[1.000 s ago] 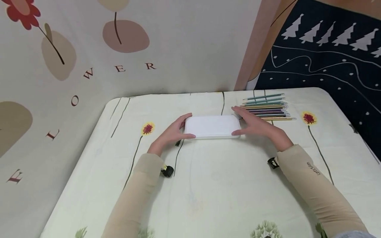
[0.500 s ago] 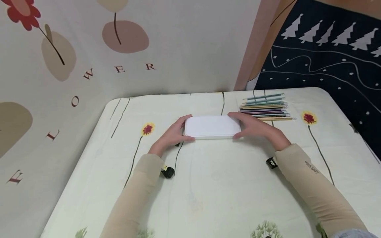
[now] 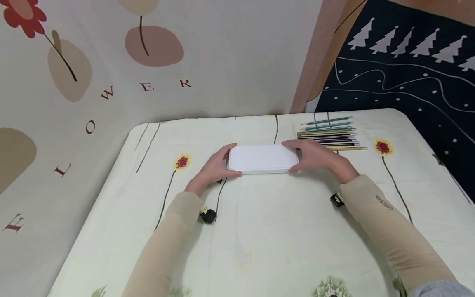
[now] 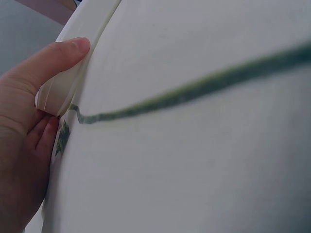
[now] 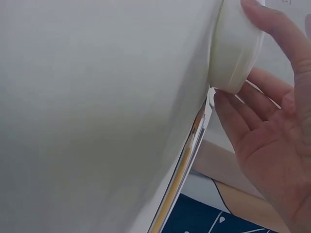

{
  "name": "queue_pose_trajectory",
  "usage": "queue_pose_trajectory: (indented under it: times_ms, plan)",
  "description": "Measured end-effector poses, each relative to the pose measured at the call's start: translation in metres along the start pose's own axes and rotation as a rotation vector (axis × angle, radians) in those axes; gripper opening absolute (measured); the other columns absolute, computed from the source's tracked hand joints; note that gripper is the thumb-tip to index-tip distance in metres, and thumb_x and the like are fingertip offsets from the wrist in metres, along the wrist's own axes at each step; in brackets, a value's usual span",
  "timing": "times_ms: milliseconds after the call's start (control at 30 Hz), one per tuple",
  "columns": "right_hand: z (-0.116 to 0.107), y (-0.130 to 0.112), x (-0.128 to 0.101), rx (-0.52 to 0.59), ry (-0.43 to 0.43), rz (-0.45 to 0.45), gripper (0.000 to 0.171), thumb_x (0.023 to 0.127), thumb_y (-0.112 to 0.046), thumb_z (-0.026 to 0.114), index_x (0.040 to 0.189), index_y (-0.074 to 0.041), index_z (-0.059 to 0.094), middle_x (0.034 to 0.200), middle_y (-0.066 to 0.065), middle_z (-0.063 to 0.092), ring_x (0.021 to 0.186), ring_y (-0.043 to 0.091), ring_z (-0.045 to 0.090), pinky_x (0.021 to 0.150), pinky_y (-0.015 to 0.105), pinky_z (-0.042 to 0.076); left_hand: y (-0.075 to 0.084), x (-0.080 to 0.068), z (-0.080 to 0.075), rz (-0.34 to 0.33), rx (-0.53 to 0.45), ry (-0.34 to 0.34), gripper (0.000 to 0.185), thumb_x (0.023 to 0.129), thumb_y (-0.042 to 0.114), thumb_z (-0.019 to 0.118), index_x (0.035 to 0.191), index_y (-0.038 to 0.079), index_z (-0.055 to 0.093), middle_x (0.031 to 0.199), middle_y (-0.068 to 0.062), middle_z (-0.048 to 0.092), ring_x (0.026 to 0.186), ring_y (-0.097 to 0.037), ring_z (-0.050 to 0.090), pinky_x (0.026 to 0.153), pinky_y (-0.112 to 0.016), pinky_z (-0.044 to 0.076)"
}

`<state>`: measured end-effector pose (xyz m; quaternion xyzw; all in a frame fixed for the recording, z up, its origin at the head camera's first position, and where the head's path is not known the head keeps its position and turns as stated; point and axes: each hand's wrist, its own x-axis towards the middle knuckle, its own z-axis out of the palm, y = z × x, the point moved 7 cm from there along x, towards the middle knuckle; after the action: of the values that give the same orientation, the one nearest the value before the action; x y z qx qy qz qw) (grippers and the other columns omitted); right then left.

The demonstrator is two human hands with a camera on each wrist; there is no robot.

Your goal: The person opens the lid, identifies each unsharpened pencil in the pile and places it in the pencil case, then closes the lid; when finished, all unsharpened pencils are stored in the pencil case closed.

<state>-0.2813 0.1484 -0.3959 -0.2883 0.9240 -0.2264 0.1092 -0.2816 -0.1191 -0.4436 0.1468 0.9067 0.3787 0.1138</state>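
A white rectangular box lies flat on the cloth-covered table between the two hands. My left hand grips its left end, thumb along the near side and fingers round the far corner. At the opposite end my right hand holds the box the same way, its thumb at the near right corner. In the left wrist view the thumb presses against the side of the box. The right wrist view shows fingers touching the end of the box. What the box contains is hidden.
Several pencils lie side by side behind the right hand, close to it. The table has a flower-printed cloth. A pale curtain hangs along the back and left; a dark tree-printed cloth hangs at the right.
My right hand has closed in on the right end of the box, its fingers shifting left from over the pencils to the box's far edge. The left hand and box stay nearly in place.
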Motion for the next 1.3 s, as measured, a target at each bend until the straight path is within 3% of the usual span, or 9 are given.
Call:
queue_pose_trajectory:
  times_ms: [733, 1133, 1300]
  plan:
    - [0.0, 0.008, 0.005, 0.042, 0.004, -0.022, 0.087, 0.061, -0.039, 0.087, 0.135, -0.008, 0.052, 0.135, 0.012, 0.054, 0.123, 0.025, 0.05, 0.098, 0.041, 0.045, 0.0, -0.003, -0.001, 0.014, 0.008, 0.02, 0.098, 0.067, 0.042, 0.083, 0.147, 0.024, 0.03, 0.148, -0.004, 0.037, 0.13, -0.024, 0.043, 0.11, -0.042, 0.034]
    - [-0.004, 0.022, 0.006, 0.382, -0.056, 0.066, 0.072, 0.072, -0.03, 0.082, 0.134, -0.007, 0.053, 0.136, 0.012, 0.053, 0.124, 0.025, 0.051, 0.102, 0.038, 0.043, -0.003, 0.0, 0.0, 0.021, 0.005, 0.004, 0.102, 0.068, 0.042, 0.083, 0.149, 0.026, 0.023, 0.146, -0.004, 0.039, 0.131, -0.021, 0.041, 0.113, -0.046, 0.028]
    - [-0.006, 0.026, 0.005, 0.487, -0.022, 0.128, 0.062, 0.078, -0.029, 0.078, 0.133, -0.01, 0.055, 0.135, 0.01, 0.054, 0.123, 0.023, 0.052, 0.102, 0.038, 0.043, -0.003, -0.002, -0.001, 0.015, 0.009, 0.004, 0.106, 0.067, 0.044, 0.082, 0.15, 0.026, 0.019, 0.146, -0.004, 0.039, 0.129, -0.022, 0.042, 0.112, -0.045, 0.029]
